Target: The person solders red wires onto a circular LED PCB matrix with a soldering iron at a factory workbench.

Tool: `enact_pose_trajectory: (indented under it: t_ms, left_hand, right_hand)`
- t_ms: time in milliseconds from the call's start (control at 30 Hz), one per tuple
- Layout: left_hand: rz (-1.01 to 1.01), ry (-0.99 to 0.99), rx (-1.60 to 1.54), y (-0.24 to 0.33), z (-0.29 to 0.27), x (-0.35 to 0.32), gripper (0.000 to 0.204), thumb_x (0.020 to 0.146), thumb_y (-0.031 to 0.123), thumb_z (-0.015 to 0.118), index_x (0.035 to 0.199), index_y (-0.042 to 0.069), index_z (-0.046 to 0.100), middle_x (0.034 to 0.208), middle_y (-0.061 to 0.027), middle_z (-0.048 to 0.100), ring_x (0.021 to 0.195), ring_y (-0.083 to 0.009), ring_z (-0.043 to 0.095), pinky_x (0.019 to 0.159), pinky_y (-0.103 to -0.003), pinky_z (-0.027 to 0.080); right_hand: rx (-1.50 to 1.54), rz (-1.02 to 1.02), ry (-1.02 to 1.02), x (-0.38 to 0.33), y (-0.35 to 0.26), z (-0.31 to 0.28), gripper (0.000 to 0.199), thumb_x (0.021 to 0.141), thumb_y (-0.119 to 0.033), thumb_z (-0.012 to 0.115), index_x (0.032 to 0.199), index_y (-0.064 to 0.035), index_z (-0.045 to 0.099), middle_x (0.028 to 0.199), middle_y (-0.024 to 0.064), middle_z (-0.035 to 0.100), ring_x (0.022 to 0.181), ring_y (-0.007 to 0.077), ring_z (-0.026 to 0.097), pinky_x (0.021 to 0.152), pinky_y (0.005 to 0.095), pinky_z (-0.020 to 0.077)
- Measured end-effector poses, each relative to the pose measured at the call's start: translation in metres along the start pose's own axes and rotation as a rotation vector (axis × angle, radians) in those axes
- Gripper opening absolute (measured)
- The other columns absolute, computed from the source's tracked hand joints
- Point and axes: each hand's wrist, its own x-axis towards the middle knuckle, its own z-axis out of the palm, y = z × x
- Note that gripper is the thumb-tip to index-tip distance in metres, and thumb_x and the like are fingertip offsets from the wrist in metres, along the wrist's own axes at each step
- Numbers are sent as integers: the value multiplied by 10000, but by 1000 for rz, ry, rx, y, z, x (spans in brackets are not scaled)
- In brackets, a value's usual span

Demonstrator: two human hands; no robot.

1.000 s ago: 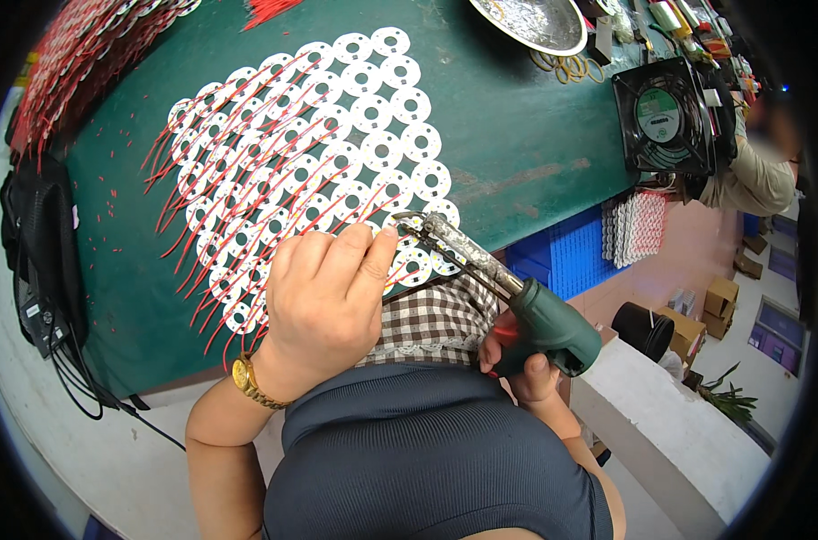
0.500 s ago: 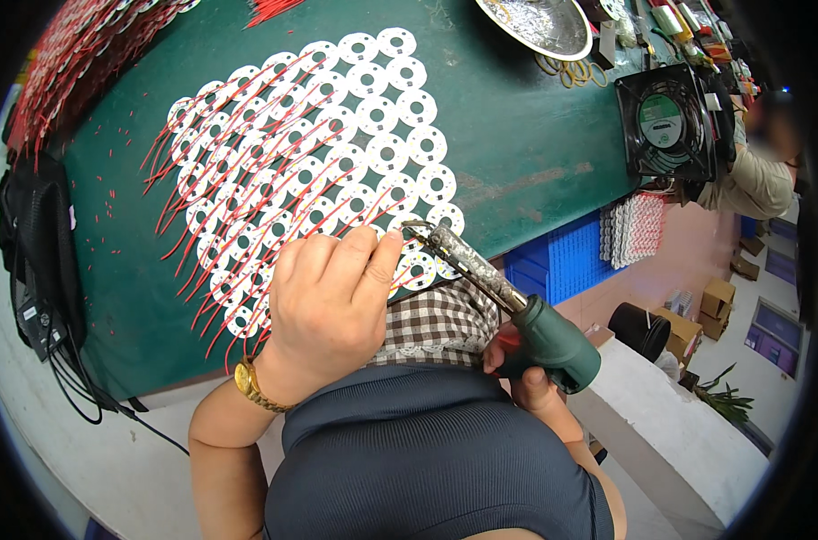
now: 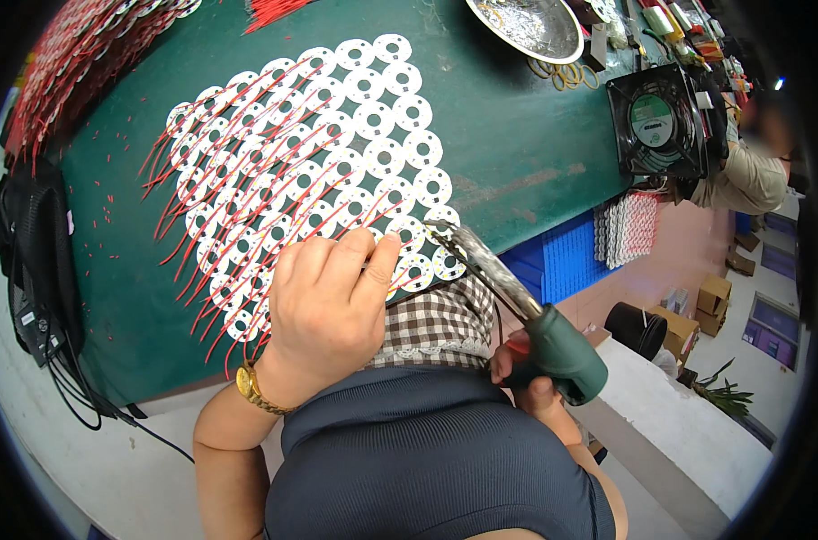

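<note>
My left hand (image 3: 328,292) is closed over the near part of a sheet of round white circuit boards (image 3: 373,121). A bit of red wire shows between its pinched fingers; their tips are partly hidden. Thin red wires (image 3: 247,202) run from many of the boards toward the lower left. My right hand (image 3: 530,382) grips the dark green handle of a soldering gun (image 3: 566,355) with a red trigger. The gun's long metal barrel points up and left, its dark tip over a board at the sheet's right edge, a little apart from my left fingertips.
A green work table (image 3: 517,135) carries a metal bowl (image 3: 535,27), a black fan (image 3: 656,121) and a heap of wired boards (image 3: 76,72). A black bag (image 3: 40,252) with cables lies at left. A blue crate (image 3: 566,256) stands past the edge; another person's arm (image 3: 751,180) shows at right.
The soldering gun's tip has moved right, away from my left fingertips, and its handle has shifted slightly right and down. My left hand has stayed nearly in place.
</note>
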Motion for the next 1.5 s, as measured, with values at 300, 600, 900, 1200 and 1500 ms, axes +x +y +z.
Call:
enact_pose_trajectory:
  t_ms: [300,600,900,1200,1500]
  left_hand:
    - [-1,4,-2,0,1,1,411,667,-43,592,1066,24,668,896,-63,579,706,-216,496,646,-348,382]
    - [-5,4,2,0,-3,1,411,655,-40,601,1055,22,670,907,-67,584,714,-222,506,652,-354,394]
    - [-92,-304,107,-11,-69,0,640,723,389,746,1296,158,578,1475,-171,389,1336,-389,340,970,-607,301]
    - [-96,-607,184,-27,-71,-7,1036,657,739,649,1479,186,344,1574,-196,144,1417,-501,79,981,-759,202]
    - [16,-502,69,-99,-93,120,413,845,288,688,1147,20,602,1050,-195,652,986,-359,620,858,-437,486]
  right_hand:
    - [-84,-81,-124,3,8,-12,851,706,-675,723,1278,-91,487,776,39,507,712,177,513,644,303,438]
    - [-356,-326,-224,19,10,-22,745,752,-586,743,1239,-63,530,873,78,585,791,187,565,681,297,460]
    - [152,-416,-46,45,44,4,778,749,-588,741,1237,-60,444,785,62,525,696,180,545,596,302,458]
    - [185,-524,-82,66,14,19,652,877,-498,613,1215,25,417,742,93,507,631,170,531,575,301,494]
    - [205,-628,1,58,5,12,603,907,-482,546,1197,31,421,725,102,489,616,162,501,551,297,494]
